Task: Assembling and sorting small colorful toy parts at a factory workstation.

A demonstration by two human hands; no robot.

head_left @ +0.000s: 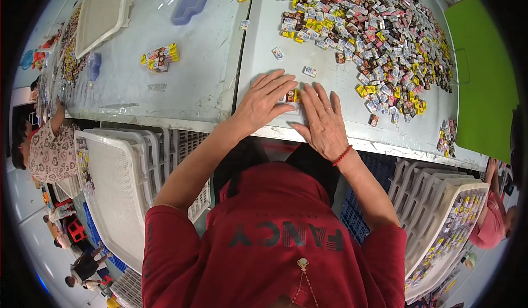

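Note:
On the table's near edge, my left hand (260, 102) lies palm down with its fingers stretched toward the right. Facing it, my right hand (323, 120) is also palm down, fingers straight and pointing away from me. A few tiny printed boxes (293, 96) in brown, yellow and white sit between the two hands, partly covered by the fingers. Both hands seem to touch this group from its sides. Just beyond my fingertips lies a single white box (310, 72), and another white box (278, 53) rests farther off.
A large heap of similar tiny boxes (379, 38) spreads over the far right. On the left table stand a neat block of boxes (160, 58), clear plastic trays (190, 4) and a white crate (104, 13). White crates (118, 189) (445, 209) stack below both sides. Other people sit nearby.

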